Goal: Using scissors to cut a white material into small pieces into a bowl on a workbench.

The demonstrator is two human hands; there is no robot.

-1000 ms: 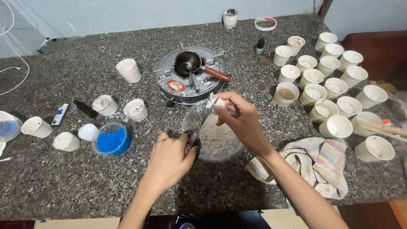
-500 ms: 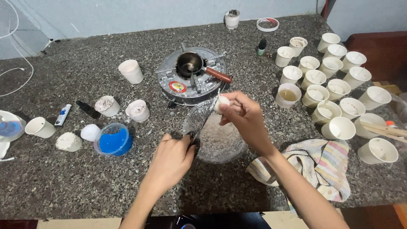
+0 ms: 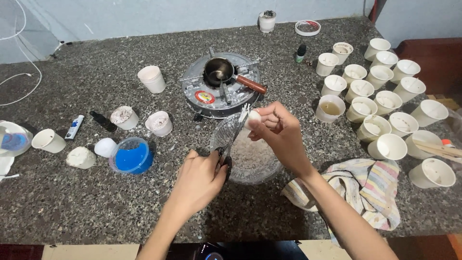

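The left hand (image 3: 199, 178) is closed around the dark handle of a fork (image 3: 235, 132), whose shaft slants up and to the right so that the tines reach a small white lump (image 3: 253, 117). The right hand (image 3: 279, 132) pinches that lump between fingertips and thumb, holding it just above the far rim of a clear glass bowl (image 3: 269, 171). The bowl stands on the speckled stone counter (image 3: 96, 212) between the two hands and holds a layer of pale, crumbly flakes; its near left edge is hidden behind the left hand. Whether the tines actually touch the lump or only pass beside it is hard to tell, since the fingers cover most of it.

Just beyond the bowl sits a round metal burner (image 3: 219, 91) with a small dark pot (image 3: 219, 71) on it, its brown handle pointing to the right. A striped cloth (image 3: 368, 185) lies crumpled to the right of the bowl, partly under the right forearm. Further right stands a cluster of white paper cups (image 3: 380, 115), some with pale contents, the outermost cut off by the frame edge. To the left are a blue tub (image 3: 131, 156), a few more cups and white lumps, and a small tube that is too small to read
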